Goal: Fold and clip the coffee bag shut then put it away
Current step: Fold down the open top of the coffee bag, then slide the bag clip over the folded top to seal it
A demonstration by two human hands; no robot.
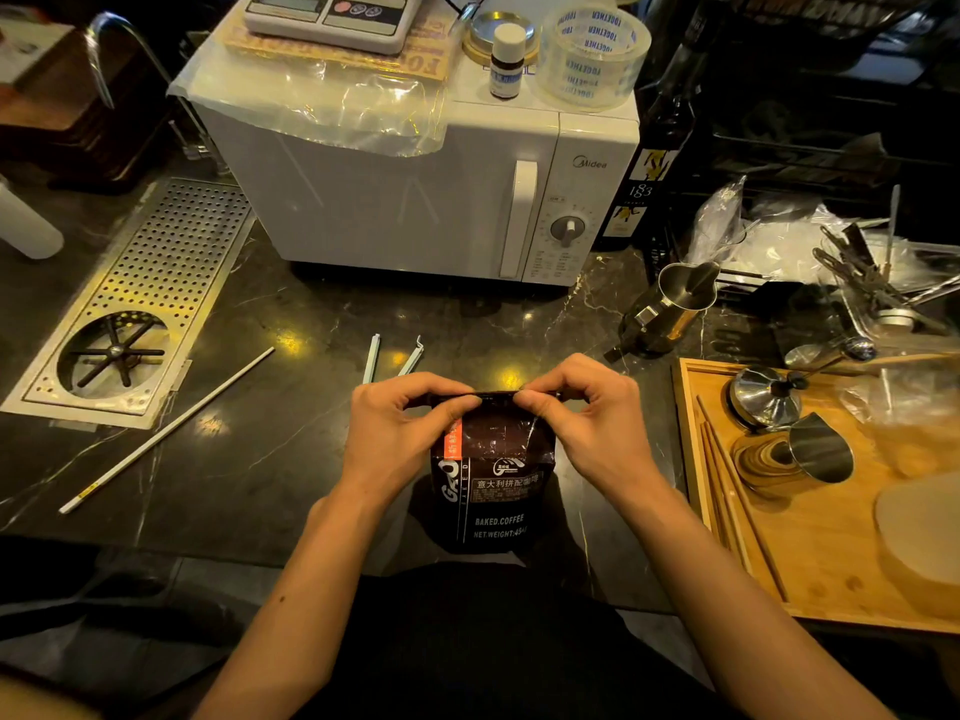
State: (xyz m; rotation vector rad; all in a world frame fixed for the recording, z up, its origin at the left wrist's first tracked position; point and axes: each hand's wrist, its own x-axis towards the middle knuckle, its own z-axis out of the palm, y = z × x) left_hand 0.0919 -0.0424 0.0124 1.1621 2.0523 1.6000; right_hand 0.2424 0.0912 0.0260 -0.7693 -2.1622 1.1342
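Note:
A dark brown coffee bag [498, 480] with white lettering and an orange strip stands upright near the front edge of the black marble counter. My left hand [400, 428] pinches the left part of its top edge and my right hand [582, 413] pinches the right part, fingertips almost meeting over the folded top. Just behind my hands lies a pale sealing clip [392, 358], open in a V shape, flat on the counter. A long white stick [166, 431] lies diagonally to the left.
A white microwave [431, 194] stands behind, with a scale, a tape roll and a small bottle on top. A perforated metal drain tray [171, 262] sits at the left. At the right are a steel pitcher [675, 304] and a wooden tray [810, 579] with metal cups.

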